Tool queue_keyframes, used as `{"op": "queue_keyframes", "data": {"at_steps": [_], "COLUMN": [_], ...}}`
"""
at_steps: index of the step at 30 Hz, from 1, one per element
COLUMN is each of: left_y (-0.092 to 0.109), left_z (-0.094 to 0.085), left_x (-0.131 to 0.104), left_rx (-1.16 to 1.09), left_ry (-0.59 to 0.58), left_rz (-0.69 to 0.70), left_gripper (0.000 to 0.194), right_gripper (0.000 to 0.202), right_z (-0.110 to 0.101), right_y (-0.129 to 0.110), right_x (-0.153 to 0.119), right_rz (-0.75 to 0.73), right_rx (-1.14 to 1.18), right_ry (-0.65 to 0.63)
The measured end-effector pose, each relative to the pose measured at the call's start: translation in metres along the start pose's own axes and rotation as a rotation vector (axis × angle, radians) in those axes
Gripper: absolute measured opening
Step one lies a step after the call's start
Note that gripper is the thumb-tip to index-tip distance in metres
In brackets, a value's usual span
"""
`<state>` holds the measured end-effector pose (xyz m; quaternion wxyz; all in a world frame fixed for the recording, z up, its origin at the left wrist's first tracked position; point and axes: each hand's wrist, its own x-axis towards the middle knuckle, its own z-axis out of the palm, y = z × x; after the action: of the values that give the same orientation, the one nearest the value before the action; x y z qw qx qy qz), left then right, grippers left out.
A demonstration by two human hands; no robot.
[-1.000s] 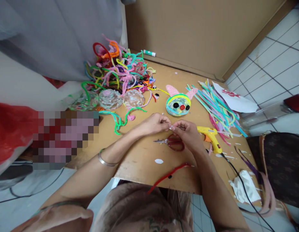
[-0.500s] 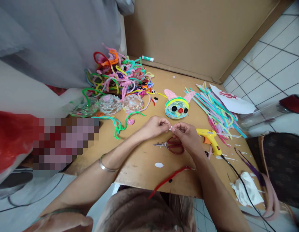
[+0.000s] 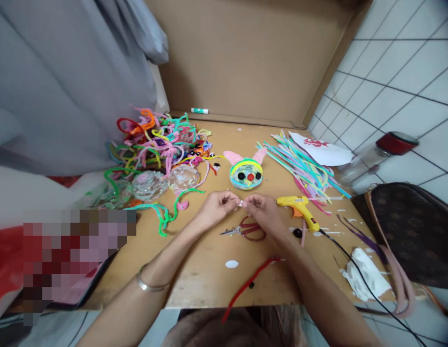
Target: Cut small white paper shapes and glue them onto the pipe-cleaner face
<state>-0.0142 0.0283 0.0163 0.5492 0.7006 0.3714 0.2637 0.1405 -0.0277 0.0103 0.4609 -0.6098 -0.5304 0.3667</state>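
My left hand (image 3: pixel 219 206) and my right hand (image 3: pixel 262 208) meet over the middle of the table, fingertips pinched on a small white piece of paper (image 3: pixel 241 204) between them. Most of the paper is covered by the fingers. Just beyond sits a round craft face (image 3: pixel 246 182) with pink ears, black eyes and a red nose. Below my hands lie scissors with red handles (image 3: pixel 253 237), partly overlapped by my right hand. Nearer me are a white oval paper cutout (image 3: pixel 231 264) and a red pipe cleaner (image 3: pixel 248 284).
A yellow glue gun (image 3: pixel 294 202) with a black cord lies right of my right hand. Behind it spreads a bundle of pipe cleaners (image 3: pixel 303 166). A tangled craft heap (image 3: pixel 155 144) fills the back left. A brown bag (image 3: pixel 400 231) and crumpled tissue (image 3: pixel 366 274) are at right.
The camera view has tilted up, so the table's things sit lower and farther left in the picture. Both hands keep their pinch on the white paper, with fingers slightly shifted.
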Motion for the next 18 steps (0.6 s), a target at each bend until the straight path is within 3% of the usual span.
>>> {"op": "queue_keyframes", "data": {"at_steps": [6, 18], "left_y": [0.001, -0.013], "left_z": [0.002, 0.003], "left_x": [0.001, 0.006], "left_rx": [-0.018, 0.014], "left_ry": [0.003, 0.056], "left_rz": [-0.019, -0.031], "left_gripper": [0.026, 0.028], "right_gripper": [0.017, 0.023], "right_z": [0.000, -0.001], "right_y": [0.005, 0.005], "right_x": [0.000, 0.001], "right_rz": [-0.090, -0.087], "right_rx": [-0.042, -0.198], "right_ry": [-0.026, 0.037]}}
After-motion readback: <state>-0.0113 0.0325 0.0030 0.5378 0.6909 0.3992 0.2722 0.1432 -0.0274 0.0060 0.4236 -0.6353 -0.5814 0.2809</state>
